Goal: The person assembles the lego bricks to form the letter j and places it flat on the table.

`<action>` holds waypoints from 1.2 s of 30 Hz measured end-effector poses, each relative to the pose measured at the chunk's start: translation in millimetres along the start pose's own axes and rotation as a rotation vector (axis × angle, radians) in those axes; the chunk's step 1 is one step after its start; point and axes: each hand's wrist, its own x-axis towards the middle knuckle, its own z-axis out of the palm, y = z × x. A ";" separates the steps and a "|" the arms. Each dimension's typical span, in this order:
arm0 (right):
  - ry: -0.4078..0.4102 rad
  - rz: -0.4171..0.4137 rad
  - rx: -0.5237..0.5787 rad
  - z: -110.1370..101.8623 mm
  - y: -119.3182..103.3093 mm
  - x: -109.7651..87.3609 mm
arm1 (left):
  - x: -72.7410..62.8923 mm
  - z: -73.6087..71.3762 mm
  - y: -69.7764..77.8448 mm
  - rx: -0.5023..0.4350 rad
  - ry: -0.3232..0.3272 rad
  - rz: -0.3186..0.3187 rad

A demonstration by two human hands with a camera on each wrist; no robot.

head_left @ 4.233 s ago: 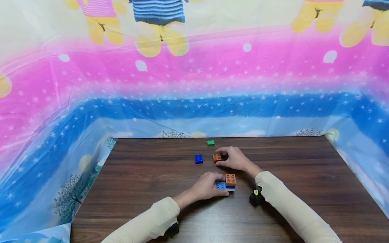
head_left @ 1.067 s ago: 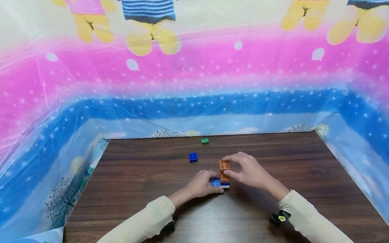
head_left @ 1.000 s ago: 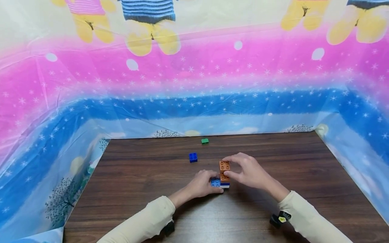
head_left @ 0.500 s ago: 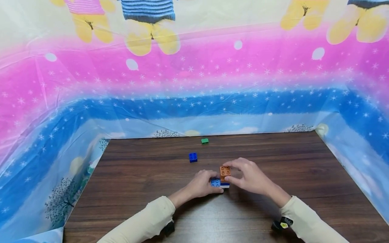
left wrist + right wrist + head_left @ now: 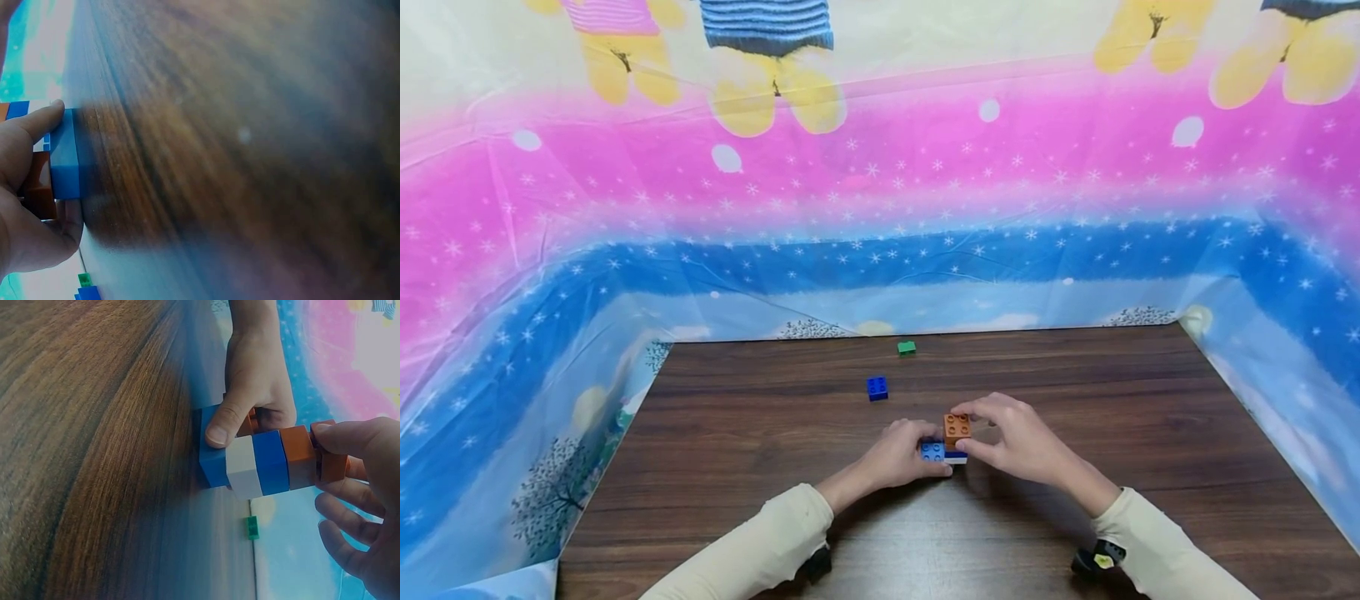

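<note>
My left hand (image 5: 895,454) grips the light blue toy building brick (image 5: 932,452) at the bottom of a stack on the table. On it, in the right wrist view, come a white brick (image 5: 242,465), a dark blue brick (image 5: 270,462) and an orange brick (image 5: 298,456). My right hand (image 5: 1018,437) pinches a second orange brick (image 5: 335,459) at the stack's top, thumb on one side and fingers on the other. Studs still show between the two orange bricks. Beside the tower, partly hidden by my left hand, sits a brown-orange brick (image 5: 41,187).
A loose dark blue brick (image 5: 877,388) lies behind the stack, slightly left. Farther back is a small green brick (image 5: 906,348). The wooden table (image 5: 737,417) ends at a printed cloth backdrop (image 5: 820,267) on its far side and flanks.
My right hand has brought the orange brick from the table behind to above the stack, then lowered it onto the other orange brick. My left hand keeps its grip on the light blue brick.
</note>
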 end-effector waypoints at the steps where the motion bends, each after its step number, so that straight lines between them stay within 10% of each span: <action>1: 0.001 -0.002 0.000 0.3 0.1 0.3 | 0.0 -0.1 0.0 -0.002 -0.001 0.000; 36: -0.046 0.007 -0.032 -0.9 0.4 4.4 | 0.3 0.2 -1.0 -0.010 -0.006 0.003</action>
